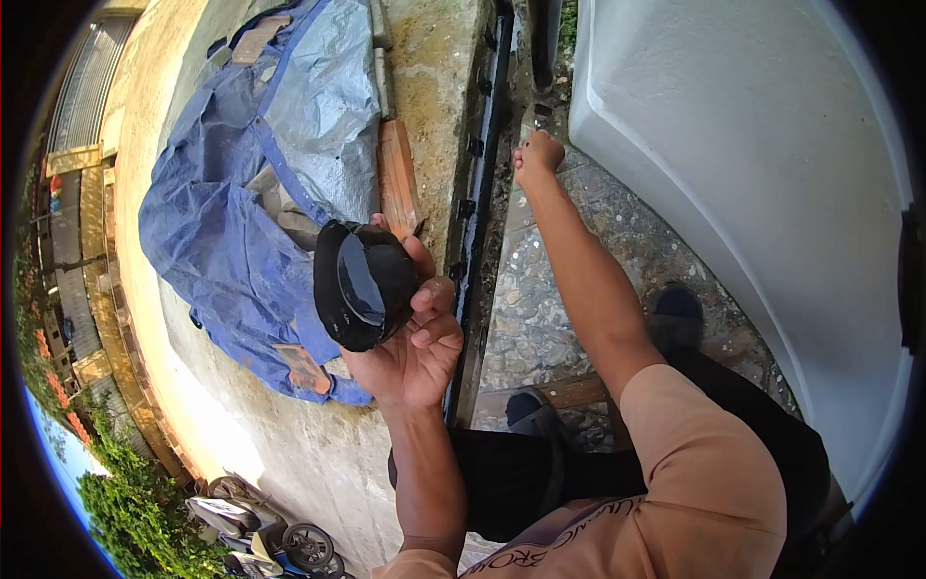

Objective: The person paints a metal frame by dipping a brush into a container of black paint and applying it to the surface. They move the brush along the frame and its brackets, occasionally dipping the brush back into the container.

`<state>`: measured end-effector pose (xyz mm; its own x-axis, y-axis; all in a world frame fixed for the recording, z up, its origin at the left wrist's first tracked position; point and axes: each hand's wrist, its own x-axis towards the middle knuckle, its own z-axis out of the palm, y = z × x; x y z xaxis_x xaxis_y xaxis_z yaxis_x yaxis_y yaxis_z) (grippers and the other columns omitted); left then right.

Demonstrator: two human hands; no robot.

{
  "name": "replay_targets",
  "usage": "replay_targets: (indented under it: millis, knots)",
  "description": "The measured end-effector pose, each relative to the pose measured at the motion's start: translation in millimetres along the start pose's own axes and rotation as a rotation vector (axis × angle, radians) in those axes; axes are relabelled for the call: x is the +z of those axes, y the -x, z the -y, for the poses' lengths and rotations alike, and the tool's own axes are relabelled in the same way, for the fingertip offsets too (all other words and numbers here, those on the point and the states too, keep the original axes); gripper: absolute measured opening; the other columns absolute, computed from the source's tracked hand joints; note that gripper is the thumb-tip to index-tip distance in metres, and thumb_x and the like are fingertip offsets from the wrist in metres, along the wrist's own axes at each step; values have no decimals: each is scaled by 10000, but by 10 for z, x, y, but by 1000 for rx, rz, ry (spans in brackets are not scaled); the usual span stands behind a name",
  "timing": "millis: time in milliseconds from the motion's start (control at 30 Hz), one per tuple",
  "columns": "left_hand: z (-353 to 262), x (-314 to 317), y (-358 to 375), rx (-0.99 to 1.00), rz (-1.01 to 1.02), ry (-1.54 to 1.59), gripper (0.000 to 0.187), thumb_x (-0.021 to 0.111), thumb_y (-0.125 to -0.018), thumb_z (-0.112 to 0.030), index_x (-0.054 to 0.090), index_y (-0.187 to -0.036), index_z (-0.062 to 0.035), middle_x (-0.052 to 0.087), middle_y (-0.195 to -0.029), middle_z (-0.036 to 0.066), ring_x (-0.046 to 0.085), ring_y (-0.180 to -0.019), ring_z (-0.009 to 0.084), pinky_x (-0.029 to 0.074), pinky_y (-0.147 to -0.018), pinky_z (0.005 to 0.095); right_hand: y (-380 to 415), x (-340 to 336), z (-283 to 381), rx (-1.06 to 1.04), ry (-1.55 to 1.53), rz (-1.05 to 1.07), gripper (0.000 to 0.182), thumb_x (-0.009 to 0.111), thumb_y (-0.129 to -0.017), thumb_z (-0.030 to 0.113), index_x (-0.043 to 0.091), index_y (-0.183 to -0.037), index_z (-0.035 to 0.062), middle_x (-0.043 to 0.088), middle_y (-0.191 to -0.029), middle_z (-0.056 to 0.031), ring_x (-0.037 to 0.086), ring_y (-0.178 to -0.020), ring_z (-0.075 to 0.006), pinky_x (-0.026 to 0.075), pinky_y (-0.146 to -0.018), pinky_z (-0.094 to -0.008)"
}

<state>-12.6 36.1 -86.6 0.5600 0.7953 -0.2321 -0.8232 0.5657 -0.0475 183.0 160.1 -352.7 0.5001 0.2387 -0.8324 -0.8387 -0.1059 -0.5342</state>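
Note:
My left hand (410, 338) holds up a small black container (338, 299), its fingers and palm wrapped around the side. The container is tilted towards me, with a glossy dark surface, like black paint, showing at its mouth. Stretched further out, my right hand (538, 156) is closed in a fist on a small brush (541, 118). A metallic band and a dark tip show just beyond the knuckles; the handle is hidden in the fist. Beside that hand runs a long narrow metal bar (473, 207), partly coated in shiny black.
A blue tarpaulin (222, 203), weighed down with bricks (395, 179), covers a heap on the concrete. A large smooth white surface (733, 183) rises on the other side. My sandalled feet rest on rough stony ground (540, 309). A motorcycle (270, 540) stands farther off.

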Motion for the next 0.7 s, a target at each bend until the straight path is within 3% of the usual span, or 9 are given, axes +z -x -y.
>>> replay_targets:
  millis: [133,167,267,300,433,633,700]
  knots:
    - [-12,-12,18,6,-1,-2,585,525,-994,-396,371,-1531,-221,519,-1419,181,548,-976,264,529,-701,305,-199,156,150,-108,35,18,200,422,-966,127,580,-872,48,545,-620,-88,503,-400,-195,348,-345,-315]
    - [-13,-16,10,5,6,-3,585,526,-994,-397,372,-1530,-222,519,-1418,180,549,-979,265,529,-700,305,-219,216,204,-244,152,24,218,424,-964,131,572,-832,40,528,-591,-84,490,-385,-196,344,-337,-322]
    - [-10,-29,-6,4,-6,8,585,529,-993,-396,374,-1530,-221,519,-1419,176,549,-982,266,531,-703,307,27,105,294,-249,71,117,254,423,-960,132,572,-781,33,535,-582,-95,497,-377,-203,364,-336,-337]
    - [-6,-29,-29,0,-5,7,584,529,-994,-393,373,-1530,-221,517,-1420,176,549,-981,266,532,-702,306,9,2,234,-307,178,129,280,425,-957,130,582,-753,22,576,-611,-117,536,-404,-213,405,-358,-345]
    - [6,-30,-28,1,-17,6,584,531,-993,-390,374,-1530,-223,515,-1422,175,552,-976,266,536,-701,306,-732,-70,-121,-427,397,-86,273,446,-950,114,660,-823,3,642,-688,-143,588,-456,-221,446,-394,-340]
    - [24,-38,-40,-6,-22,8,597,537,-988,-405,373,-1530,-216,513,-1422,178,550,-974,263,534,-700,304,10,42,237,-223,139,239,243,426,-967,116,639,-1010,7,546,-644,-91,502,-397,-202,348,-339,-318]
    - [34,-39,-64,-6,-20,1,601,534,-988,-407,369,-1532,-213,511,-1424,178,551,-975,263,534,-700,305,203,15,221,-157,111,207,227,431,-964,104,621,-1049,12,499,-625,-72,469,-381,-192,313,-328,-310]
